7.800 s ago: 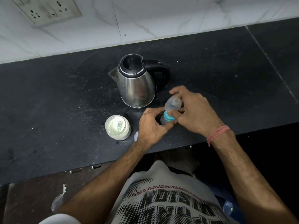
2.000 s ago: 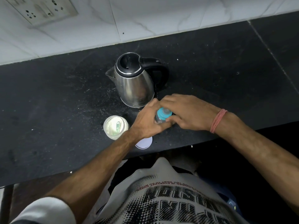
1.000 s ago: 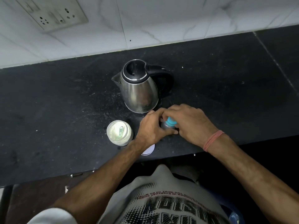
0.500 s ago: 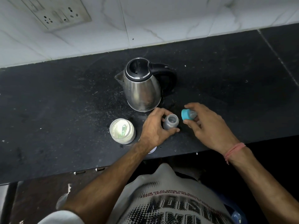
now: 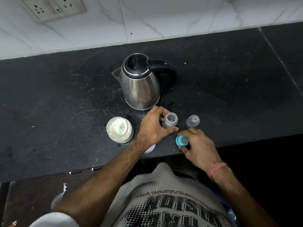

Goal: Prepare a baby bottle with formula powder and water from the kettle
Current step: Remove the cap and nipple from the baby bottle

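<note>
Teal ring (image 5: pixel 181 140) had come off the bottle (image 5: pixel 169 122); right hand (image 5: pixel 199 149) fingers pinched it near the surface edge. Left hand (image 5: pixel 152 128) fingers curled round the open bottle, ready for powder from the jar (image 5: pixel 119 129).

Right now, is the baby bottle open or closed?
Open. The baby bottle shows a bare mouth; its blue nipple ring lies apart on the counter.

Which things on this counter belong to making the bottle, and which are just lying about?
For the job: bottle, teal nipple ring, clear cap, formula jar, kettle.
Lying about: white lid, wall socket.
</note>
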The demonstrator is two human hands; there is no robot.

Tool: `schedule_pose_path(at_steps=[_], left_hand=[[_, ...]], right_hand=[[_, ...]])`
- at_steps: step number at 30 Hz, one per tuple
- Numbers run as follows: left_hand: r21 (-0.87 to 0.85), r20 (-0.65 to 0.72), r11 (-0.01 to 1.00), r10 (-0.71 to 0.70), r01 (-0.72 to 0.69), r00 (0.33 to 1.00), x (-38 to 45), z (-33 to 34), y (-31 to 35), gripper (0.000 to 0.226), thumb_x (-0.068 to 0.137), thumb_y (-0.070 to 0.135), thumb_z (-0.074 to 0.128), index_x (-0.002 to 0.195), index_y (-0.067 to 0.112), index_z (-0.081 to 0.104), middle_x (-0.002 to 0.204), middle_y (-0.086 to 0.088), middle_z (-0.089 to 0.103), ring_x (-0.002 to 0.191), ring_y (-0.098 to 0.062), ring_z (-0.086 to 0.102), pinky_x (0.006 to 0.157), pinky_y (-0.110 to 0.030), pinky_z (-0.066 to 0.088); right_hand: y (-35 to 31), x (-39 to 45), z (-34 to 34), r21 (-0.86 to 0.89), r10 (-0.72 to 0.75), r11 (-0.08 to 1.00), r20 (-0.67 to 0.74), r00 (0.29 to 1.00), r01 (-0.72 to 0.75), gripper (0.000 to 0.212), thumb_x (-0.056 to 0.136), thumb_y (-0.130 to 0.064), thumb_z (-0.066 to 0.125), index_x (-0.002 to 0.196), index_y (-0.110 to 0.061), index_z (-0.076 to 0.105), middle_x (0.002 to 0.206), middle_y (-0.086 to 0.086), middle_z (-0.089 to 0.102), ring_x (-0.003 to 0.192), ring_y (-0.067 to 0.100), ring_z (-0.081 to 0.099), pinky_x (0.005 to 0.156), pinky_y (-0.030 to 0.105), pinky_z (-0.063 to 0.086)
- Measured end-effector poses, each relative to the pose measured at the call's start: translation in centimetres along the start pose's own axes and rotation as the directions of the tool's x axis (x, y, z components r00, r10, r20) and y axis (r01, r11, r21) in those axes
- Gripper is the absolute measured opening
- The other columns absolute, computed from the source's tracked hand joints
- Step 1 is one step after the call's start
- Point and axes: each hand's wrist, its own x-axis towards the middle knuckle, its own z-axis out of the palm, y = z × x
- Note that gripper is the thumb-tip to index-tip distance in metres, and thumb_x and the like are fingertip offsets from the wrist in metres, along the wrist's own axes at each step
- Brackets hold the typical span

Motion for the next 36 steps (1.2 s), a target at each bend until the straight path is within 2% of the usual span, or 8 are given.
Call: schedule_pose_path(at_steps=[6,10,13,16,21,25,31,36], left_hand=[[0.013,-0.007,1.0,0.009,-0.009,1.0,-0.2,0.1,0.0,0.056,0.069,0.055,0.103,0.112,0.04,0.069,0.112,0.017,0.067,0.1,-0.006,0.069,0.088,-0.043,0.063],[0.015,-0.028,1.0,0.006,-0.006,1.0,-0.4,0.1,0.2,0.06,0.07,0.057,0.102,0.117,0.042,0.068,0.115,0.019,0.066,0.106,-0.006,0.068,0.091,-0.042,0.063],[0.018,-0.041,1.0,-0.005,0.005,0.999,-0.4,0.0,0.3,0.062,0.068,0.059,0.102,0.118,0.043,0.068,0.114,0.019,0.067,0.107,-0.005,0.069,0.092,-0.042,0.064],[0.021,-0.042,1.0,-0.005,0.006,0.999,-0.6,0.1,0.3,0.064,0.065,0.061,0.1,0.118,0.043,0.068,0.115,0.019,0.067,0.109,-0.006,0.068,0.095,-0.045,0.063],[0.021,-0.085,1.0,-0.001,0.002,0.996,-1.1,0.3,0.5,0.077,0.065,0.064,0.098,0.131,0.042,0.064,0.125,0.02,0.065,0.115,-0.009,0.067,0.101,-0.047,0.061],[0.037,-0.065,0.999,-0.002,0.005,0.998,-1.2,0.1,1.0,0.064,0.073,0.053,0.099,0.128,0.041,0.067,0.124,0.018,0.068,0.114,-0.009,0.068,0.1,-0.049,0.061],[0.081,-0.03,0.997,-0.003,0.005,1.0,-2.0,-1.0,1.9,0.123,0.057,0.059,0.107,0.163,0.038,0.048,0.144,0.014,0.057,0.131,-0.015,0.056,0.11,-0.051,0.056],[0.177,-0.009,0.978,0.112,-0.109,0.994,-4.0,-4.4,2.8,0.14,0.056,0.053,0.111,0.173,0.026,0.039,0.159,0.005,0.049,0.141,-0.02,0.046,0.122,-0.039,0.044]], right_hand=[[-0.3,0.7,0.6,-0.031,-0.012,0.999,0.027,1.0,0.013,0.058,0.091,-0.032,0.086,0.145,-0.034,0.064,0.139,-0.011,0.058,0.136,0.018,0.053,0.097,0.041,0.057],[-0.2,0.4,0.6,0.005,0.016,1.0,0.021,1.0,-0.016,0.063,0.087,-0.049,0.088,0.143,-0.035,0.064,0.144,-0.014,0.055,0.138,0.014,0.047,0.098,0.038,0.054],[-0.1,0.1,0.3,0.051,0.018,0.999,-0.057,0.998,-0.015,0.049,0.088,-0.06,0.083,0.128,-0.035,0.073,0.134,-0.016,0.062,0.128,0.011,0.051,0.09,0.032,0.051],[-0.3,-0.1,-0.2,0.128,0.005,0.992,-0.165,0.986,0.016,0.029,0.093,-0.054,0.079,0.114,-0.034,0.078,0.121,-0.016,0.068,0.116,0.012,0.055,0.082,0.03,0.048],[-1.2,0.7,-1.7,0.28,0.034,0.958,-0.325,0.945,0.062,0.015,0.096,-0.035,0.083,0.109,-0.029,0.08,0.11,-0.016,0.069,0.104,0.012,0.057,0.077,0.04,0.06],[-2.3,2.0,-3.0,0.319,0.022,0.943,-0.35,0.936,0.098,0.012,0.096,-0.029,0.083,0.108,-0.028,0.079,0.108,-0.018,0.069,0.101,0.009,0.056,0.077,0.016,0.048],[-4.0,2.7,-3.6,0.323,-0.017,0.937,-0.343,0.939,0.134,0.013,0.098,-0.03,0.081,0.111,-0.03,0.078,0.107,-0.022,0.063,0.1,0.005,0.052,0.077,0.003,0.041],[-5.8,2.5,-3.8,0.337,-0.09,0.907,-0.434,0.897,0.254,0.018,0.098,-0.022,0.08,0.116,-0.025,0.077,0.113,-0.016,0.068,0.11,0.012,0.057,0.083,0.033,0.056]])
